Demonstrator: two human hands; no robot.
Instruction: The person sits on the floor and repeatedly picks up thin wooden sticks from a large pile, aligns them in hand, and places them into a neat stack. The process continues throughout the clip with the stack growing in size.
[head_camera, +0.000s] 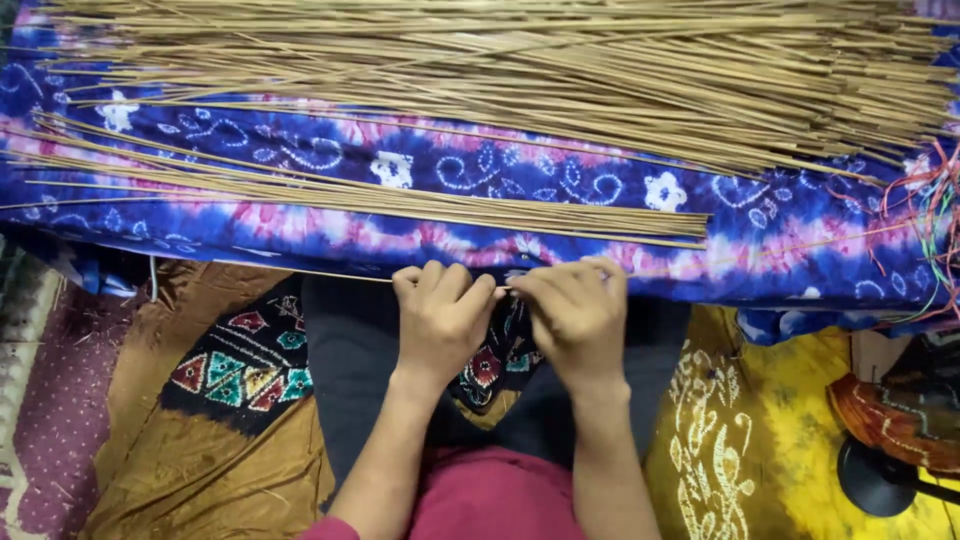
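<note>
Landmark: blue-and-pink tie-dyed cloth spread across the upper frame.

Left hand and right hand sit side by side at the cloth's near edge, knuckles up, fingers curled shut. Both pinch one thin stick that runs along that near edge; its left part shows clearly, and a faint line continues to the right of the hands. What the fingertips do between the two hands is hidden.

On the cloth: a small sorted bundle of sticks lying across its middle, and a large loose heap of sticks along its far edge. Coloured threads lie at the cloth's right end.

Judgement: step in hand is working a single stick, separate from both piles. Next move likely calls for a firm two-handed pinch and keeping the stick level along the near edge.
</note>
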